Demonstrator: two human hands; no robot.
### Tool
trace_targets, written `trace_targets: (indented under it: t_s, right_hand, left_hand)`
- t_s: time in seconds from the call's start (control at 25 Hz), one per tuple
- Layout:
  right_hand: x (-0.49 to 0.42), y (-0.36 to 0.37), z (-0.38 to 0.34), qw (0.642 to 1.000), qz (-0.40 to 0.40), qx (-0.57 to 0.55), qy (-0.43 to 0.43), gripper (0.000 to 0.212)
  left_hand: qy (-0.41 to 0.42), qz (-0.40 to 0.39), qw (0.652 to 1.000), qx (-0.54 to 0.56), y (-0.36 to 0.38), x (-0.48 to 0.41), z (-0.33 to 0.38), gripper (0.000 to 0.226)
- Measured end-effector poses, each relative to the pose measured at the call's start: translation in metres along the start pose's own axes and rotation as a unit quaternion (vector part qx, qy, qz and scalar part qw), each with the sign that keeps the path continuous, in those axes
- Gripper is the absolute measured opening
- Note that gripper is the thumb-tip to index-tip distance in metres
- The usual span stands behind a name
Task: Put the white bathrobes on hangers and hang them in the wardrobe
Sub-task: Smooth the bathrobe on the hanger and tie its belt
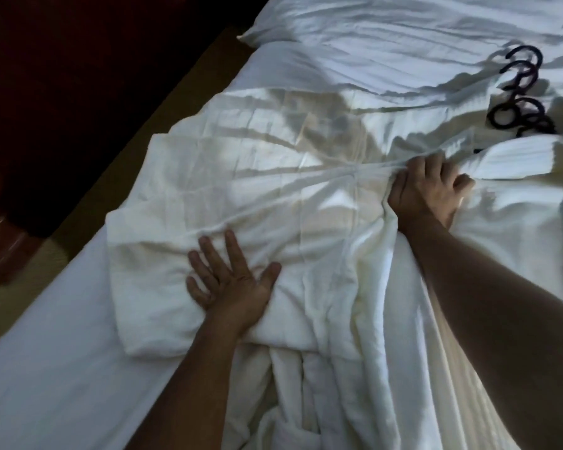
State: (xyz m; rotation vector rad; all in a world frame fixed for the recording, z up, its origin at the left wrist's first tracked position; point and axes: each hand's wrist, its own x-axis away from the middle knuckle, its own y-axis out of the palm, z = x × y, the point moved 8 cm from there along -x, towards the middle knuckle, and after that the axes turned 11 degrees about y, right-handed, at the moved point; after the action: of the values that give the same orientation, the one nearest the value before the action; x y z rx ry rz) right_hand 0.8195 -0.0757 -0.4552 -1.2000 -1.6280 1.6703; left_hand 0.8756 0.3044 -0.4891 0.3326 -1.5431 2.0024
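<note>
My left hand [231,280] lies flat with fingers spread, pinning the robe [273,177] that is spread across the bed [46,368]. My right hand [433,186] clutches a ridge of it at the far right, just short of the hangers [520,102]. I should press firmly with the left and pull taut with the right to flatten it, probably near the collar, though folds hide that.

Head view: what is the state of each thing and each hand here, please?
white bathrobe: lying spread on the bed, wrinkled, not on a hanger.
left hand: flat, fingers spread, pressing on the bathrobe.
right hand: gripping a bunched fold of the bathrobe.
hangers: dark, lying on the bed, partly hidden under cloth.
</note>
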Motion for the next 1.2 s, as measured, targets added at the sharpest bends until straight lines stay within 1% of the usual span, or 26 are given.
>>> trace_targets:
  t_s: [0.16, 0.2, 0.28, 0.32, 0.36, 0.4, 0.44, 0.48, 0.52, 0.56, 0.6, 0.64, 0.68, 0.72, 0.76, 0.8, 0.84, 0.88, 0.92, 0.96, 1.0, 1.04, 1.08, 1.12, 1.16, 1.2]
  right_hand:
    - [0.000, 0.001, 0.000, 1.000, 0.006, 0.029, -0.009, 0.033]
    - [0.000, -0.001, -0.003, 0.999, -0.008, 0.034, -0.008, 0.035]
    - [0.014, -0.007, -0.007, 0.998, -0.068, 0.017, -0.001, 0.041]
    - [0.029, -0.017, -0.007, 0.994, -0.105, -0.015, -0.004, 0.048]
    - [0.051, -0.030, -0.004, 0.984, -0.162, -0.070, -0.001, 0.058]
    - [0.080, -0.047, 0.006, 0.963, -0.231, -0.136, 0.004, 0.065]
    - [0.116, -0.071, 0.022, 0.933, -0.307, -0.189, 0.011, 0.064]
    - [0.157, -0.098, 0.044, 0.896, -0.374, -0.239, 0.018, 0.056]
    - [0.198, -0.124, 0.068, 0.860, -0.421, -0.287, 0.034, 0.048]
    - [0.237, -0.156, 0.102, 0.833, -0.439, -0.331, 0.067, 0.043]
    - [0.271, -0.196, 0.145, 0.821, -0.428, -0.364, 0.106, 0.044]
    - [0.299, -0.235, 0.193, 0.831, -0.383, -0.376, 0.149, 0.047]
    - [0.320, -0.271, 0.246, 0.854, -0.304, -0.372, 0.200, 0.051]
    - [0.343, -0.307, 0.301, 0.880, -0.213, -0.339, 0.255, 0.054]
    - [0.366, -0.331, 0.352, 0.893, -0.146, -0.288, 0.314, 0.059]
    - [0.392, -0.346, 0.399, 0.888, -0.115, -0.230, 0.380, 0.066]
    - [0.415, -0.349, 0.434, 0.863, -0.146, -0.189, 0.445, 0.076]
    - [0.445, -0.341, 0.464, 0.807, -0.215, -0.186, 0.518, 0.085]
    - [0.469, -0.328, 0.481, 0.756, -0.277, -0.208, 0.555, 0.083]
    - [0.486, -0.320, 0.487, 0.720, -0.336, -0.224, 0.564, 0.064]
    - [0.495, -0.316, 0.488, 0.726, -0.376, -0.213, 0.535, 0.036]
    - [0.500, -0.313, 0.490, 0.751, -0.400, -0.170, 0.497, 0.025]
    - [0.501, -0.308, 0.493, 0.765, -0.406, -0.123, 0.485, 0.022]
    - [0.499, -0.313, 0.492, 0.785, -0.399, -0.095, 0.465, 0.020]
    - [0.496, -0.317, 0.487, 0.804, -0.385, -0.074, 0.446, 0.015]
    - [0.497, -0.318, 0.486, 0.820, -0.363, -0.076, 0.436, 0.012]
  left_hand:
    - [0.002, 0.012, 1.000, -0.003, 0.014, -0.015, -0.003, 0.105]
    - [0.001, 0.018, 1.000, -0.003, 0.016, -0.019, -0.006, 0.104]
    - [0.012, 0.051, 0.998, -0.020, 0.017, -0.022, -0.012, 0.104]
    - [0.026, 0.082, 0.996, -0.029, 0.015, -0.022, -0.014, 0.104]
    - [0.035, 0.105, 0.994, -0.020, 0.009, -0.021, -0.013, 0.103]
    - [0.039, 0.105, 0.994, -0.008, 0.004, -0.017, -0.011, 0.102]
    - [0.042, 0.089, 0.995, -0.016, 0.000, -0.008, -0.007, 0.100]
    - [0.047, 0.076, 0.996, -0.017, -0.007, 0.004, -0.002, 0.095]
    - [0.052, 0.066, 0.996, 0.000, -0.008, 0.017, -0.003, 0.086]
    - [0.067, 0.056, 0.995, 0.049, -0.010, 0.045, 0.005, 0.075]
    - [0.089, 0.042, 0.988, 0.120, -0.004, 0.086, 0.009, 0.065]
    - [0.107, 0.035, 0.975, 0.192, 0.002, 0.140, 0.018, 0.057]
    - [0.121, 0.030, 0.963, 0.239, 0.010, 0.193, 0.022, 0.051]
    - [0.141, 0.042, 0.953, 0.266, 0.013, 0.249, 0.024, 0.045]
    - [0.153, 0.064, 0.949, 0.268, 0.018, 0.299, 0.023, 0.040]
    - [0.168, 0.078, 0.950, 0.252, 0.020, 0.344, 0.027, 0.042]
    - [0.184, 0.072, 0.952, 0.232, 0.028, 0.374, 0.029, 0.049]
    - [0.181, 0.059, 0.965, 0.183, 0.035, 0.402, 0.029, 0.057]
    - [0.183, 0.056, 0.973, 0.126, 0.041, 0.419, 0.028, 0.064]
    - [0.180, 0.056, 0.980, 0.061, 0.040, 0.434, 0.029, 0.070]
    - [0.172, 0.049, 0.983, 0.027, 0.044, 0.436, 0.022, 0.071]
    - [0.146, 0.025, 0.989, 0.016, 0.046, 0.437, 0.015, 0.067]
    - [0.123, 0.002, 0.992, 0.036, 0.044, 0.435, 0.008, 0.058]
    - [0.102, -0.002, 0.993, 0.063, 0.039, 0.430, 0.000, 0.048]
    - [0.099, 0.001, 0.990, 0.101, 0.028, 0.425, -0.002, 0.040]
    - [0.109, -0.003, 0.982, 0.151, 0.016, 0.429, 0.003, 0.036]
